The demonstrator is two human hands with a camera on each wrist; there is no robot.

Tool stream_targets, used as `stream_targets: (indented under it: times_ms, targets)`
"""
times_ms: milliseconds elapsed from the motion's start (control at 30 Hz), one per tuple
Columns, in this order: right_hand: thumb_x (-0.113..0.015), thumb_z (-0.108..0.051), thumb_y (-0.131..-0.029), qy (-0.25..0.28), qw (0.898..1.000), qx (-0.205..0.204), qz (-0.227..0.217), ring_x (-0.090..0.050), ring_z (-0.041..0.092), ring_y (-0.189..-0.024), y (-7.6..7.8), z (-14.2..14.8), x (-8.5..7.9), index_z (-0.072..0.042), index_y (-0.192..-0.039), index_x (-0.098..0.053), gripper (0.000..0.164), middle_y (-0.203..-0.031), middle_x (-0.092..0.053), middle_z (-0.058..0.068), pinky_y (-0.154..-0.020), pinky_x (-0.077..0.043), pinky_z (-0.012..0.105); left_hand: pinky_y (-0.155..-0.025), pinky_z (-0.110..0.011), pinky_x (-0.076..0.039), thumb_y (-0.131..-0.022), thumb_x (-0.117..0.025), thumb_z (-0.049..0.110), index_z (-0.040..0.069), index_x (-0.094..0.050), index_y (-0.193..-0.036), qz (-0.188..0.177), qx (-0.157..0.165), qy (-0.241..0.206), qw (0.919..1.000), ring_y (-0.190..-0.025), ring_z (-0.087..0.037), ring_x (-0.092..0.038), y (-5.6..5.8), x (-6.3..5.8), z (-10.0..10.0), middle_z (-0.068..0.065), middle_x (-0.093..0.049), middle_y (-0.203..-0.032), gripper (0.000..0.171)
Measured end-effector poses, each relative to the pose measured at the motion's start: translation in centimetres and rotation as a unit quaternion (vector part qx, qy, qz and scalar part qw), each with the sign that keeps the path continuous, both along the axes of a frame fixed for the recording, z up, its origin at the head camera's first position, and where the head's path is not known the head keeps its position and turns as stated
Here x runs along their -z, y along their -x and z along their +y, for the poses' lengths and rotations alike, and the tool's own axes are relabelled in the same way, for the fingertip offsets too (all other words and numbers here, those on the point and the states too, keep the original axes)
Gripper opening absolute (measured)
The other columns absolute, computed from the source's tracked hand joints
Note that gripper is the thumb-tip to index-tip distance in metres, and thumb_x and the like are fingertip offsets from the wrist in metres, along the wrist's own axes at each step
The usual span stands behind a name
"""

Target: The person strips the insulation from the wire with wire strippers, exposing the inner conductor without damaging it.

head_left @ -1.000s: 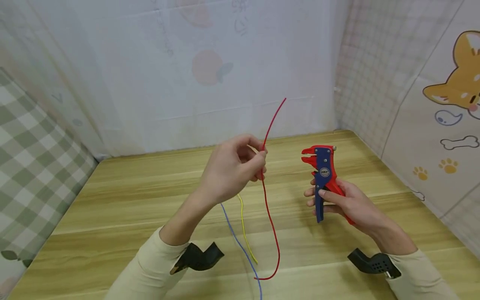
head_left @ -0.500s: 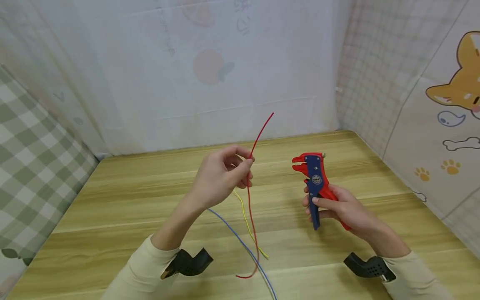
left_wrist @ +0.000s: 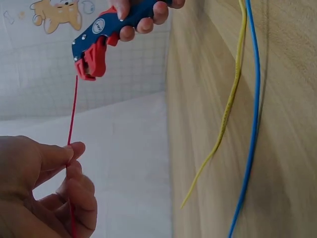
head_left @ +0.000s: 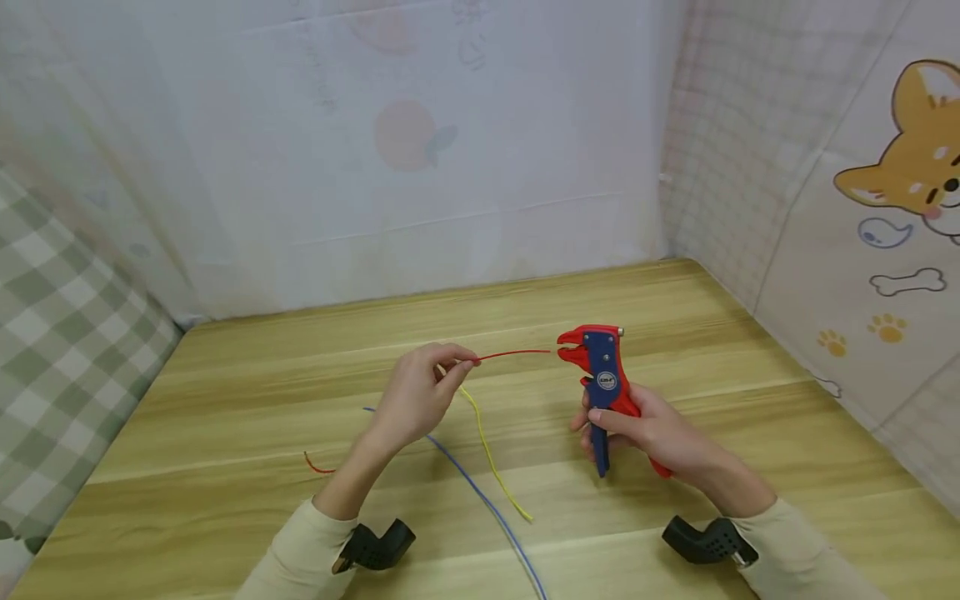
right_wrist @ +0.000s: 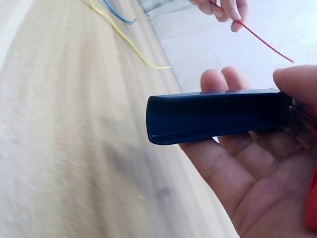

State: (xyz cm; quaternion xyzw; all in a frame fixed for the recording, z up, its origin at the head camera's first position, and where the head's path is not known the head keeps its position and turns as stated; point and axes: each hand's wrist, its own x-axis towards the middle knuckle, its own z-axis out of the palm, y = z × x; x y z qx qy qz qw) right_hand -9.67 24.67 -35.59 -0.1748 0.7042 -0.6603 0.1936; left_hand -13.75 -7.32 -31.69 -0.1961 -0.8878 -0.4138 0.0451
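Observation:
My left hand (head_left: pixel 420 396) pinches a thin red wire (head_left: pixel 513 353) between thumb and fingertips. One end of the wire points right, its tip right at the open jaws of a red and blue wire stripper (head_left: pixel 600 362). The wire's other end shows to the left of my forearm; its middle is hidden behind the hand and arm. My right hand (head_left: pixel 652 427) holds the wire stripper upright, fingers around the blue handle and thumb across it. In the right wrist view the blue handle (right_wrist: pixel 213 118) lies over my fingers.
On the wooden table (head_left: pixel 225 400) lie a yellow wire (head_left: pixel 487 450) and a blue wire (head_left: pixel 480 493), below and between the hands. A pale curtain (head_left: pixel 300 167) stands behind the table, a printed sheet (head_left: pixel 810 250) at the right, and green checked cloth (head_left: pixel 67 333) at the left.
My left hand has come down and left, turning the red wire from nearly upright to level, its tip now at the stripper's jaws. The right hand with the wire stripper has moved left and down.

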Motion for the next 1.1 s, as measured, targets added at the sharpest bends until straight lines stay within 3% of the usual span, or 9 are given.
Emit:
stream_targets:
  times_ms: [333,767,1100]
  targets:
    - [-0.053,-0.018,-0.112,0.015,1.000,-0.006,-0.019,-0.075,0.024,-0.085,0.2,-1.6,1.3,0.010,-0.123,-0.049,0.030,-0.096,-0.069,0.009,-0.083,-0.065,0.042,-0.057,-0.023,-0.043,-0.101,-0.070,0.010,0.010,-0.082,-0.107,0.037,-0.027,-0.025,0.9986,-0.058,-0.010,-0.050,0.2,2.1,0.2,-0.006,-0.072,-0.091,0.014]
    - [-0.048,-0.027,-0.114,-0.006,1.000,0.003,-0.029,-0.073,0.019,-0.076,0.5,-2.3,1.5,0.015,-0.113,-0.049,0.041,-0.088,-0.068,0.003,-0.078,-0.065,0.042,-0.062,-0.025,-0.045,-0.102,-0.068,0.011,0.012,-0.082,-0.107,0.023,-0.014,-0.030,0.9992,-0.065,-0.011,-0.051,0.2,2.0,0.7,-0.002,-0.073,-0.092,0.015]
    - [-0.048,-0.030,-0.114,-0.011,0.999,0.021,-0.036,-0.071,0.018,-0.073,0.6,-2.7,1.6,0.014,-0.113,-0.049,0.044,-0.086,-0.067,0.004,-0.076,-0.065,0.040,-0.060,-0.024,-0.042,-0.101,-0.068,0.010,0.010,-0.082,-0.106,0.021,-0.019,-0.039,0.9989,-0.059,-0.010,-0.048,0.1,2.2,0.8,-0.006,-0.074,-0.087,0.015]
